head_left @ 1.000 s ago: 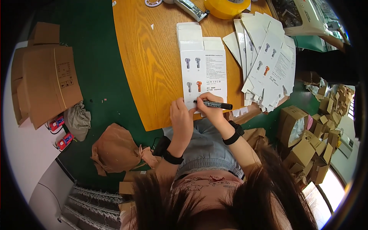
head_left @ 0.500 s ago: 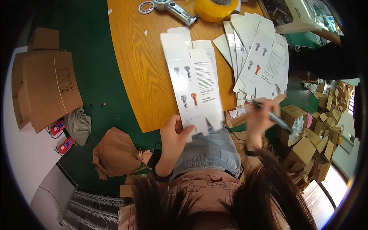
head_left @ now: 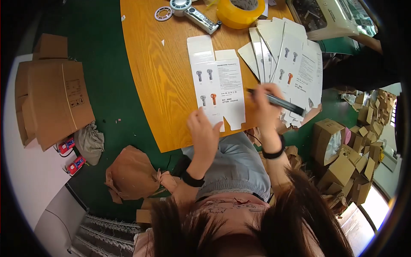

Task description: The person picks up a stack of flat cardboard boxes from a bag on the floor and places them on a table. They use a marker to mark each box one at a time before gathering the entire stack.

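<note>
A flat, unfolded white carton [head_left: 231, 90] lies on the table in front of me, printed with small pictures of handheld fans and lines of text. My left hand [head_left: 203, 132] rests on its lower left edge, fingers laid on the card and thumb apart. In my right hand [head_left: 268, 109] is a black marker pen [head_left: 286, 104], gripped with its dark tip pointing left, just beside the carton's right edge. Right of it lies an overlapping pile of similar flat cartons [head_left: 295, 68].
At the table's far side are a grey handheld fan [head_left: 199, 19], a round grille [head_left: 163, 13] and a roll of yellow tape [head_left: 233, 15]. A pale machine [head_left: 334, 21] stands far right. Cardboard boxes lie on the green floor both sides, with a brown bag [head_left: 132, 173] at left.
The carton, raised and tilted near my lap before, now lies flat on the table. My left hand has shifted onto it. My right hand with the marker has moved left and farther away.
</note>
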A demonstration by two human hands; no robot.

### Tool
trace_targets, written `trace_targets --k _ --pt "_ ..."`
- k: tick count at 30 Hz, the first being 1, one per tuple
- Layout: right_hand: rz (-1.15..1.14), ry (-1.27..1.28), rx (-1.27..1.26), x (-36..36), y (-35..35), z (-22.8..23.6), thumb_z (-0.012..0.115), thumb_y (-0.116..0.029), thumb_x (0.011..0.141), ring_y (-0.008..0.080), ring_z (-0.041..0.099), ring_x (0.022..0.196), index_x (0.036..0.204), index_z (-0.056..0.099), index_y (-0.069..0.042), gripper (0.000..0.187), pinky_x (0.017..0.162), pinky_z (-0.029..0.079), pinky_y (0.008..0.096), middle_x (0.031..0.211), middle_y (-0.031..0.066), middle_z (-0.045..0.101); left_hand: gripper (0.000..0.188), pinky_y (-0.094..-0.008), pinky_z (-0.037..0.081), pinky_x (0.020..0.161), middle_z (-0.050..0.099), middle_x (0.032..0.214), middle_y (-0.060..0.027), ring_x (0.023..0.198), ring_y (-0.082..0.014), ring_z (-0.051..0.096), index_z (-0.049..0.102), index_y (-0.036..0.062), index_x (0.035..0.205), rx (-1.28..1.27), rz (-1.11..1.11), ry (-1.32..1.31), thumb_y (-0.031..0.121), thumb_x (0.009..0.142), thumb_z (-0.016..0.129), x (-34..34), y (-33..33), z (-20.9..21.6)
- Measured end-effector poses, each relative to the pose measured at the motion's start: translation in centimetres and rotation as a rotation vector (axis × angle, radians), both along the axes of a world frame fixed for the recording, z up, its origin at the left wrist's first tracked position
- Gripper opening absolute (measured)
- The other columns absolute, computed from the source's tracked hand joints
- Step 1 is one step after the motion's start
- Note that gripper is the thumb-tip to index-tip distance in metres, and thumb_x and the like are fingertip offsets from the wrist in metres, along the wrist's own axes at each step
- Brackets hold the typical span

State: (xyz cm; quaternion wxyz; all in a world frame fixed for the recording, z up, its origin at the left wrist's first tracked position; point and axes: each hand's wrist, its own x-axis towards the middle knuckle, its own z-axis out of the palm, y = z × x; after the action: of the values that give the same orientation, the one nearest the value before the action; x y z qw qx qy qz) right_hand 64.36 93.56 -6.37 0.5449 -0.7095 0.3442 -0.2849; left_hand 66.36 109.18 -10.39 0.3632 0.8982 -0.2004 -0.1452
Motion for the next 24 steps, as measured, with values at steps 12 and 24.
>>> trace_targets --k 12,24 --pt "0.14 0.154 0.269 5.5 3.9 -8.2 0.059 -0.006 0.078 0.0053 0.051 0.053 0.073 0.053 0.0 0.01 0.046 0.039 0.0195 0.06 0.0027 0.055 0.052 -0.0361 0.038 0.074 0.04 0.095 -0.0186 0.087 -0.0331 0.043 0.038 -0.0085 0.106 0.091 0.028 -0.015 -0.001 0.064 0.068 -0.5 1.2 -1.3" --pt "0.242 0.125 0.208 -1.2 5.6 -8.3 0.058 -0.006 0.078 0.0057 0.051 0.051 0.073 0.056 0.001 0.009 0.048 0.041 0.0185 0.059 0.0017 0.056 0.05 -0.037 0.038 0.073 0.041 0.094 -0.0186 0.086 -0.0339 0.044 0.04 -0.0067 0.104 0.043 0.041 0.007 -0.001 0.063 0.068 -0.1 1.4 -1.6"
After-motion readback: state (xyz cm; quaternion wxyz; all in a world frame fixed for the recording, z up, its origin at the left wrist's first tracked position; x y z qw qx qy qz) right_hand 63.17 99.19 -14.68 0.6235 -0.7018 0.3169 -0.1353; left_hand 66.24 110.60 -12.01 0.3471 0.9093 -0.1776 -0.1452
